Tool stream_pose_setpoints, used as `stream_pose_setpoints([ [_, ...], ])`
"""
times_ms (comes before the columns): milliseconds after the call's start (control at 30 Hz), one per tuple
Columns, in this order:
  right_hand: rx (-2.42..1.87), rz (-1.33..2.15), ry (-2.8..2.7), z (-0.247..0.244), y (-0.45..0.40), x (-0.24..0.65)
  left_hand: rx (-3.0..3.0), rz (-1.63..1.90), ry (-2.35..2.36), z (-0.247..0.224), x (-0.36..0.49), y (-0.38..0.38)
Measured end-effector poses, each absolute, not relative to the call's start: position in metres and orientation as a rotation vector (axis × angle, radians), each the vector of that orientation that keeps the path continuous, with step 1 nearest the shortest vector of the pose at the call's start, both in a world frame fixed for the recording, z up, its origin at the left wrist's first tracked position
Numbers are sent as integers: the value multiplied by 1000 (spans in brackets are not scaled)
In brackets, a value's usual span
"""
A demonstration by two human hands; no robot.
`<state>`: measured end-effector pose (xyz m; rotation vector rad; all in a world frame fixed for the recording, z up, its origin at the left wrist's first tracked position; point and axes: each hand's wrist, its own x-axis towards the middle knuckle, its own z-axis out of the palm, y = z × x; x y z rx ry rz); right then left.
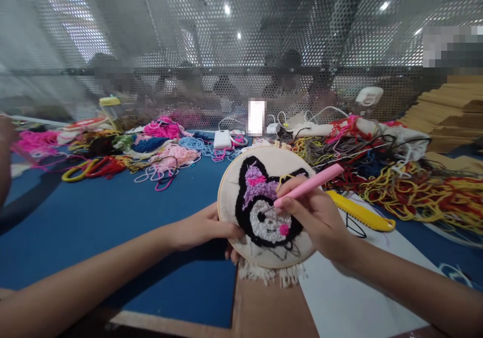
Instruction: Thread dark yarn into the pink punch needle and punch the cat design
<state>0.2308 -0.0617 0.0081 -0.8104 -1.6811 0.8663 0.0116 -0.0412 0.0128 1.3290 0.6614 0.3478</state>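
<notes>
Tilted toward me is an embroidery hoop with cream cloth stretched in it. A tufted character in black, purple, white and pink yarn covers much of the cloth, and pencil lines show below it. My left hand grips the hoop's left edge, thumb on the front and fingers behind. In my right hand is a pink punch needle, pinched like a pen. Its metal tip points at the white face, near a black eye; whether it pierces the cloth I cannot tell. Cream fringe hangs under the hoop.
Yarn heaps lie along the back, pink yarn on the left and mixed strands on the right. A yellow utility knife rests on white paper. Yellow-handled scissors lie left. A perforated metal panel stands behind.
</notes>
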Motion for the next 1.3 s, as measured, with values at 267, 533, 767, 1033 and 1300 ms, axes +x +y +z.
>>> stream_pose_setpoints([
  [267, -789, 827, -1706, 8, -62, 232, 1320, 364, 629, 10, 12, -40],
  [533, -784, 606, -1909, 5, -59, 229, 1345, 337, 617, 9, 9, -39],
  [767, -673, 482, -2209, 4, -57, 226, 1350, 353, 609, 7, 11, -39],
  [1033, -815, 796, -1711, 4, -63, 229, 1339, 339, 632, 9, 10, -39],
  [1300, -789, 780, -1694, 5, -64, 231, 1334, 331, 628, 9, 11, -39],
])
